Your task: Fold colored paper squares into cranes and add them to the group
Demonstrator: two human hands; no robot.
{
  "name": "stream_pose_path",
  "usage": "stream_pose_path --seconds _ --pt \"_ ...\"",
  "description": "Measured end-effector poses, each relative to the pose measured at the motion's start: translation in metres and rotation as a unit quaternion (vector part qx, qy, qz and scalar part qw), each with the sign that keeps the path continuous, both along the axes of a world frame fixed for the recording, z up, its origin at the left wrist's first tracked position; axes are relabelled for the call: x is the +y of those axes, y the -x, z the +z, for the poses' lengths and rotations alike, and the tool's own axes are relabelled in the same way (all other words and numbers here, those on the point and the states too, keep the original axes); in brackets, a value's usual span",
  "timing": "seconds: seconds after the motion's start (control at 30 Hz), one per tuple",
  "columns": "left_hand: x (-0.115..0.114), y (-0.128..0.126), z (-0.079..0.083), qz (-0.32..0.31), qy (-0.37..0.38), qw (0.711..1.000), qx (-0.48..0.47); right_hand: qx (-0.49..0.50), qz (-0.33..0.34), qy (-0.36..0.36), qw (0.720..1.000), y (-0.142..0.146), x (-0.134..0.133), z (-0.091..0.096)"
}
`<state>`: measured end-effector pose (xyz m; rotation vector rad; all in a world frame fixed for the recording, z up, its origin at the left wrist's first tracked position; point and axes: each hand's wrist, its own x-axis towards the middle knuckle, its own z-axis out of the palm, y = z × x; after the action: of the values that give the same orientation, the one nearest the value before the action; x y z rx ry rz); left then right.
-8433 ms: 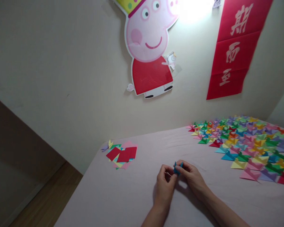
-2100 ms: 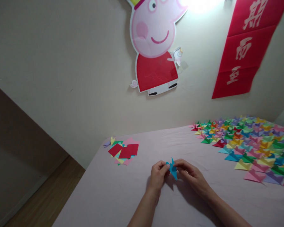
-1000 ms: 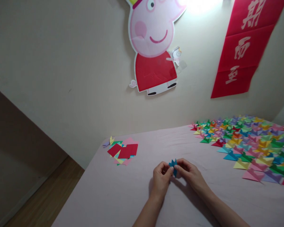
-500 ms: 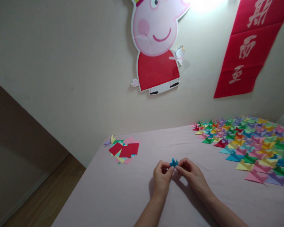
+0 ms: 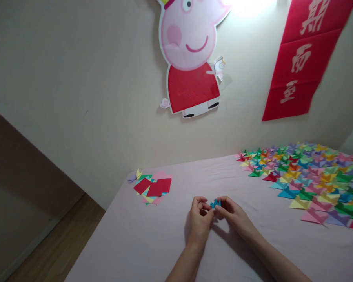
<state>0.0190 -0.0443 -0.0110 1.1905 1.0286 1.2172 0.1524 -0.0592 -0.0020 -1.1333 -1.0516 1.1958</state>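
A small blue origami crane (image 5: pixel 215 203), folded with pointed tips, is held up between my two hands over the pale pink sheet. My right hand (image 5: pixel 233 214) pinches its right side between thumb and fingers. On the other side, my left hand (image 5: pixel 200 217) has its fingers curled, with thumb and fingertips at the crane's lower left edge. The fingertips partly cover the crane, so its full shape is hidden.
Many colourful folded paper cranes (image 5: pixel 317 180) stand in rows at the right. Loose paper squares (image 5: pixel 159 187) lie in a pile at the left, beside yellow and purple folded pieces (image 5: pixel 139 173). Behind the pink sheet (image 5: pixel 129 243) rises a wall with a pig cutout (image 5: pixel 192 86) and red banner (image 5: pixel 300 62).
The blue crane has turned a little in my fingers, and its tips look less upright. My left index finger has loosened and lifted slightly. The whole view has shifted a little.
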Motion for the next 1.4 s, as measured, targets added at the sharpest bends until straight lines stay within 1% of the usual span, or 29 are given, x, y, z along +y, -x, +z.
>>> stream_pose_path --seconds 0.13,0.27,0.4,0.63,0.8,0.9,1.07,1.2,1.3,1.4 --pt "-0.001 -0.001 -0.003 -0.011 -0.013 0.998 0.059 -0.036 0.003 0.011 0.999 0.000 -0.001 0.002" --pt "-0.002 0.001 0.001 -0.048 -0.023 0.991 0.124 -0.020 0.002 0.018 1.000 -0.001 -0.003 0.005" --pt "-0.002 0.005 0.005 -0.073 -0.046 0.985 0.151 -0.016 -0.006 0.006 1.000 -0.004 -0.003 0.008" --pt "0.001 0.006 0.003 -0.096 -0.052 0.984 0.140 -0.027 -0.006 0.038 0.999 -0.006 -0.002 0.013" --pt "-0.001 0.005 0.004 -0.102 -0.051 0.984 0.138 -0.027 0.009 0.039 0.999 -0.006 -0.004 0.016" --pt "0.000 0.006 0.005 -0.112 -0.055 0.983 0.133 -0.019 0.014 0.032 0.999 -0.007 -0.004 0.015" --pt "-0.001 0.005 0.005 -0.123 -0.056 0.981 0.141 -0.009 -0.003 0.041 0.999 -0.008 -0.003 0.013" --pt "-0.002 0.003 0.003 -0.106 -0.070 0.977 0.169 -0.004 -0.013 0.043 0.999 -0.009 -0.002 0.009" --pt "-0.002 0.003 0.002 -0.099 -0.074 0.977 0.173 -0.005 0.006 0.041 0.999 -0.010 -0.001 0.007" --pt "-0.003 0.005 0.005 -0.119 -0.069 0.978 0.159 -0.011 0.036 0.047 0.998 -0.012 0.000 0.008"
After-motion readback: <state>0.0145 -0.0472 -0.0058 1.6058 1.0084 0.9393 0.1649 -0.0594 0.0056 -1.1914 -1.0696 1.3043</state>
